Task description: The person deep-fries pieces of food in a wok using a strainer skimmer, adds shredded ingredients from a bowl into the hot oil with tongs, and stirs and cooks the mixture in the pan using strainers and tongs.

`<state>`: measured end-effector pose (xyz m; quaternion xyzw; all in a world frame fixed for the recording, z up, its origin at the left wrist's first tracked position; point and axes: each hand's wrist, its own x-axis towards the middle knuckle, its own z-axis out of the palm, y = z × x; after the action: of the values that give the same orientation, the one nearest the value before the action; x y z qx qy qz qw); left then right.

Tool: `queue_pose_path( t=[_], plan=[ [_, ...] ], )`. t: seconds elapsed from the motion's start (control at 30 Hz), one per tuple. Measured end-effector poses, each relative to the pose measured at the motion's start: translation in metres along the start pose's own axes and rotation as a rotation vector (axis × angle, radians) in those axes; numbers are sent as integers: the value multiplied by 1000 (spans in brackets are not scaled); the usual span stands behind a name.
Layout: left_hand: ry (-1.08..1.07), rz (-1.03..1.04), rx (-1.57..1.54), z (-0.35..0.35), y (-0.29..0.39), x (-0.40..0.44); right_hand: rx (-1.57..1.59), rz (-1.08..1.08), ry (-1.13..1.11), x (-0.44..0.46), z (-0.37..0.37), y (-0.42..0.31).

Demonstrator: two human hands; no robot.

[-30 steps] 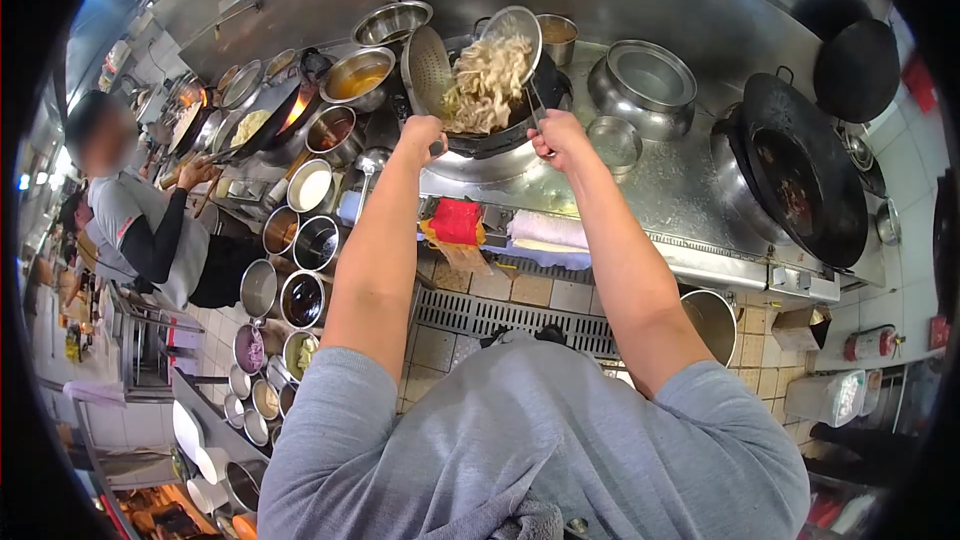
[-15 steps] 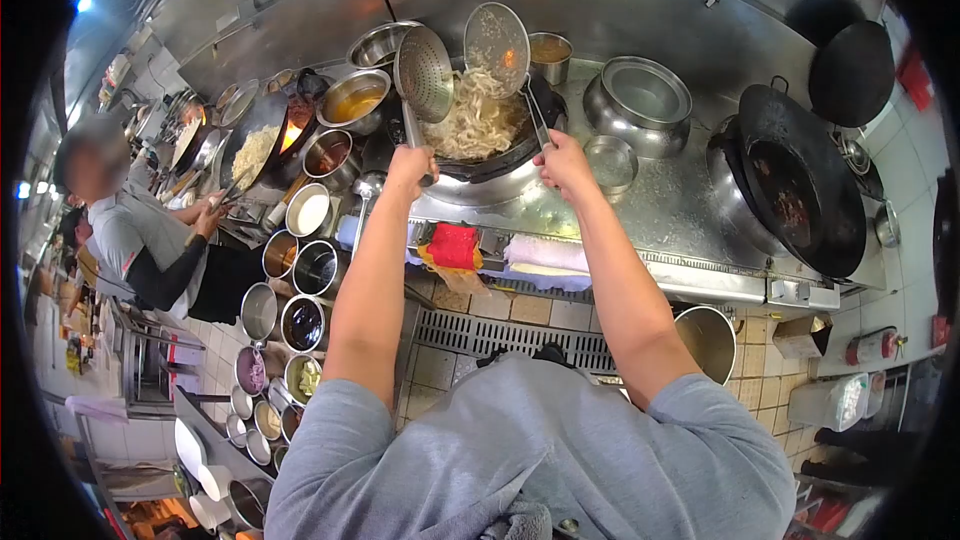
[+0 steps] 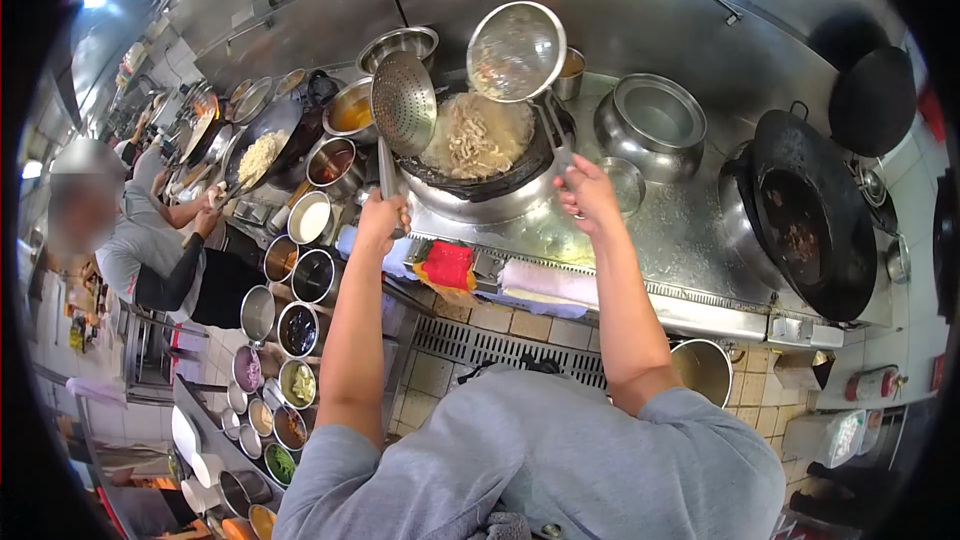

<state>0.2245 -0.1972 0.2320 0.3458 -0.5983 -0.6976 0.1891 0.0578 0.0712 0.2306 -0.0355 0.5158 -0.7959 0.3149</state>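
Observation:
My left hand is wrapped round the handle of a perforated metal ladle, whose bowl hangs over the left rim of a dark wok. Pale strips of food lie in bubbling liquid inside that wok. In my right hand is the handle of a round mesh strainer, raised above the back of the wok. The strainer is tilted and blurred, with small bits on its mesh.
A lidded steel pot and a larger tilted black wok stand to the right. Metal containers line the left. A person in grey works at another wok. Folded cloths lie along the counter's front edge.
The food has dropped from the strainer into the wok. The strainer has lifted and turned, and the perforated ladle has swung left and lower, away from the food.

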Motion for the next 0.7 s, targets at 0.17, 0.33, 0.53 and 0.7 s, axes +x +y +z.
queue_pose_path(
  t=[0.17,0.33,0.53,0.7],
  plan=[
    [20,-16,-2,-7,-1,-13,-402,-216,331,18,-36,-35],
    [3,-39,-22,7,-8,-9,-1413,-549,564,185,-85,-11],
    [-77,-56,-100,17,-5,-24,-1372,-485,432,138,-73,-33],
    [-195,-78,-148,37,0,-2,-560,-255,226,40,-36,-31]
  ],
)
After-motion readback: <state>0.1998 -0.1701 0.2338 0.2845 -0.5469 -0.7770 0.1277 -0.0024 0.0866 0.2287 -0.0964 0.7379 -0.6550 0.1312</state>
